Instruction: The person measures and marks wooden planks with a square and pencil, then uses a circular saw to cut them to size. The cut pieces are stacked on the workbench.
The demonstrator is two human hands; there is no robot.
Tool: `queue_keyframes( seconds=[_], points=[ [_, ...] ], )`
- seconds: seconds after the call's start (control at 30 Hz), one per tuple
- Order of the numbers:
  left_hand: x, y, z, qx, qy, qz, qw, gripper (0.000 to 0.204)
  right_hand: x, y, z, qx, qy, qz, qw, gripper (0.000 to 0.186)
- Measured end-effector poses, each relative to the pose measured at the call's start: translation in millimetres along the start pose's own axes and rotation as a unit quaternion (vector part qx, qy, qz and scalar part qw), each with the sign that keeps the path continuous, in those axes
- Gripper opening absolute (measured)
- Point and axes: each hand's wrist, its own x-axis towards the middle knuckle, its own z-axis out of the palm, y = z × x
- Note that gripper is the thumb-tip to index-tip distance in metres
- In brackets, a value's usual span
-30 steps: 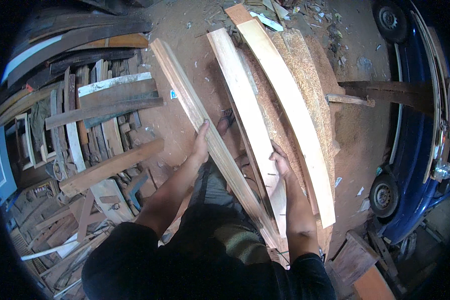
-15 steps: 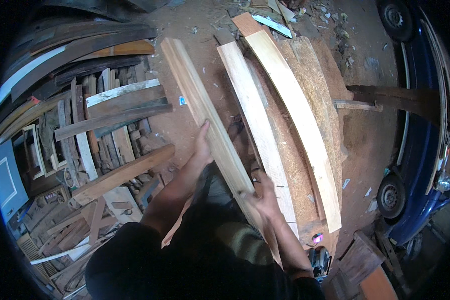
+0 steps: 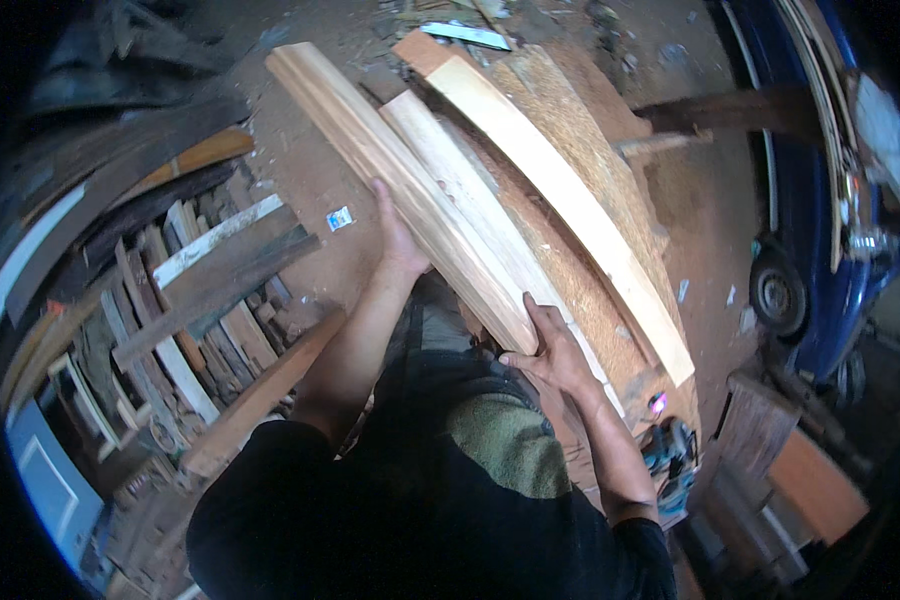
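Observation:
A long light-brown wooden plank [image 3: 375, 165] with lengthwise lines on its face runs slantwise in front of me, its far end toward the upper left. My left hand [image 3: 400, 240] grips its left edge near the middle, the thumb on top and the other fingers hidden beneath. My right hand [image 3: 558, 350] holds the near end, thumb and fingers wrapped about the corner. Just right of it lies a paler plank [image 3: 545, 268], partly covered by the held one. Farther right, another pale plank [image 3: 580, 195] rests over a sawdust-covered surface [image 3: 540, 85].
Stacked scrap timber [image 3: 205, 275] fills the left side, with a thick beam [image 3: 270, 390] sticking out toward me. A power tool [image 3: 672, 455] sits at the lower right. A blue vehicle [image 3: 815, 330] stands along the right. A small blue-and-white packet [image 3: 340, 218] lies on the dirt floor.
The held plank has shifted toward the paler plank and now overlaps it in view. My right hand has moved to its near end, which now shows. The whole view has turned somewhat.

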Motion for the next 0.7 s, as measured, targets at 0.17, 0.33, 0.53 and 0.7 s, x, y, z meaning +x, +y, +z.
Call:
queue_keyframes(
  seconds=[0.17,0.33,0.53,0.7],
  points=[
    [4,23,17,-0.078,-0.073,-0.032,0.994,0.109,-22,-56,-4,-0.056,0.087,0.027,0.994,0.096],
    [-12,45,59,0.047,-0.055,-0.017,0.997,0.098,-29,-39,3,0.109,0.054,0.01,0.993,0.09],
    [-22,26,72,0.159,-0.047,0.005,0.986,0.093,-32,-6,0,0.366,-0.072,0.103,0.922,0.093],
    [-25,-9,73,0.089,-0.051,-0.012,0.995,0.098,-65,4,-3,0.251,-0.01,0.044,0.967,0.097]
  ],
)
